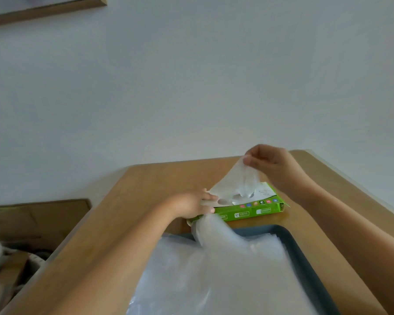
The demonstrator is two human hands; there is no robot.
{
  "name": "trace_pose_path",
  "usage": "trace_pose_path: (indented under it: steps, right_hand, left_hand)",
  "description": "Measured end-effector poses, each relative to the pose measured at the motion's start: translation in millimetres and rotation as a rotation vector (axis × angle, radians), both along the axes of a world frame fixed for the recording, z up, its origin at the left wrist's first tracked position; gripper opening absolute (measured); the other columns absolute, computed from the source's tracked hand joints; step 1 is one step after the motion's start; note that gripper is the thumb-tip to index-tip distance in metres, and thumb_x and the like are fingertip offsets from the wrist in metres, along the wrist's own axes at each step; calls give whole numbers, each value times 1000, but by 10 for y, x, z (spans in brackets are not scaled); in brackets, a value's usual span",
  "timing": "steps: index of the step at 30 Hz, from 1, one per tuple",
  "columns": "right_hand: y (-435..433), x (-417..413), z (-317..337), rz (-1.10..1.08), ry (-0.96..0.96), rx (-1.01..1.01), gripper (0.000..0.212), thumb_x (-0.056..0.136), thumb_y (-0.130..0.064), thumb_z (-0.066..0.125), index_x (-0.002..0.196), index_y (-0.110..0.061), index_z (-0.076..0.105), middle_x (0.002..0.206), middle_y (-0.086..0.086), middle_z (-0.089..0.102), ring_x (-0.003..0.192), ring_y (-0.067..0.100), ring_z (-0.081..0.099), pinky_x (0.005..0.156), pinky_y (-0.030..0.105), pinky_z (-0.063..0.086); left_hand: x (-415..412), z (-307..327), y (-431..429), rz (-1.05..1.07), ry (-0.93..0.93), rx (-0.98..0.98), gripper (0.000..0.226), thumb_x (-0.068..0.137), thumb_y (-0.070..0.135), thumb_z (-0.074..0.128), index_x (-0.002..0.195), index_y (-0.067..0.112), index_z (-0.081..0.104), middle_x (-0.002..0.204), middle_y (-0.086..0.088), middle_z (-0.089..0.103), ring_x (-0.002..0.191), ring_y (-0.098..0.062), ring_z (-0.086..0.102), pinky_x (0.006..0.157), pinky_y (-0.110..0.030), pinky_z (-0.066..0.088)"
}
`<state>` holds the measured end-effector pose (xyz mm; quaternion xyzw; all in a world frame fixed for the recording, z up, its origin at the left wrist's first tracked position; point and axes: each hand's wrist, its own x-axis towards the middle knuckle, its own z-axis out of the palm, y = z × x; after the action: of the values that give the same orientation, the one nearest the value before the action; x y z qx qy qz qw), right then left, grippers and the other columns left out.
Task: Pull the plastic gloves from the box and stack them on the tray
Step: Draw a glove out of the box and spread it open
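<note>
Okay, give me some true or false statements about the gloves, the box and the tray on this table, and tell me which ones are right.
1. The right hand pinches a thin clear plastic glove that rises out of the flat green cardboard box. True.
2. The dark grey rectangular tray holds no gloves. False: a stack of clear gloves lies on it.
3. The left hand holds the box's left end. True.
4. The box sits on the tray. False: it sits on the wooden table, just beyond the tray.
</note>
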<state>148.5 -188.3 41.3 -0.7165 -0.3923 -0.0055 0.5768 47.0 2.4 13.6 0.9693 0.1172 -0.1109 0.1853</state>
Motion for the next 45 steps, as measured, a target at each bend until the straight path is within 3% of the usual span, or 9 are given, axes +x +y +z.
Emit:
trace_pose_path:
  steps: [7,12,16,22,25,32,37,40,45]
  right_hand:
    - [-284,-483,533,65,152,158,22,94,-18,57,74,-10,64,60,-6,64,51,5,57,49,14,43]
    - [-388,-665,620,33,265,150,26,95,-20,56,71,-11,64,61,1,59,50,10,53,48,18,42]
    - [-370,-837,619,29,304,109,27,95,-24,56,75,-9,66,66,7,58,58,17,52,55,26,41]
    - [-403,-1055,585,0,298,60,28,94,-25,58,72,-9,66,64,6,63,55,16,55,56,25,44]
    - [-473,-1069,553,-26,297,50,31,95,-25,57,68,-11,64,60,3,60,54,15,52,53,21,42]
    - [-575,-1100,472,-23,142,-418,36,83,-52,54,77,-22,73,56,-3,48,53,13,44,59,24,38]
    - [-544,-1083,436,18,-72,-847,7,91,-21,58,91,-17,64,89,6,63,69,17,58,67,27,50]
    - [-492,-1135,474,-50,-12,-633,46,95,-51,40,88,-9,57,77,1,59,69,14,55,70,27,48]
    - [-545,-1425,705,131,-146,-102,70,70,-75,57,128,-37,54,126,-20,58,122,-5,48,97,17,42]
  left_hand:
    - [-235,315,-156,70,-117,-232,24,88,17,67,108,20,54,100,8,55,104,-11,49,77,-16,41]
    - [-580,577,-208,-194,-89,-659,65,69,24,80,124,46,54,131,18,59,130,-3,46,112,-30,33]
    - [-826,591,-400,-233,-248,-850,98,62,22,88,144,29,36,140,8,53,133,-9,44,114,-33,32]
    - [-960,524,-690,6,-712,-702,78,67,4,84,128,37,47,122,17,61,110,2,59,94,-18,48]
    - [-986,539,-729,44,-921,-648,25,77,14,79,94,28,69,89,14,72,85,-2,66,78,-18,51]
    - [-1083,707,-760,298,-1010,-896,22,89,16,64,71,20,76,81,1,74,85,-15,66,95,-40,52]
    - [-1147,800,-697,306,-1069,-955,24,81,24,72,74,1,69,81,-11,69,82,-20,65,89,-40,54]
    - [-1238,869,-622,282,-1055,-823,41,61,34,75,69,-3,59,74,-20,65,73,-23,63,81,-44,56]
    - [-1378,998,-685,108,-821,-687,23,79,8,75,69,6,55,61,-6,67,60,-17,63,65,-28,55]
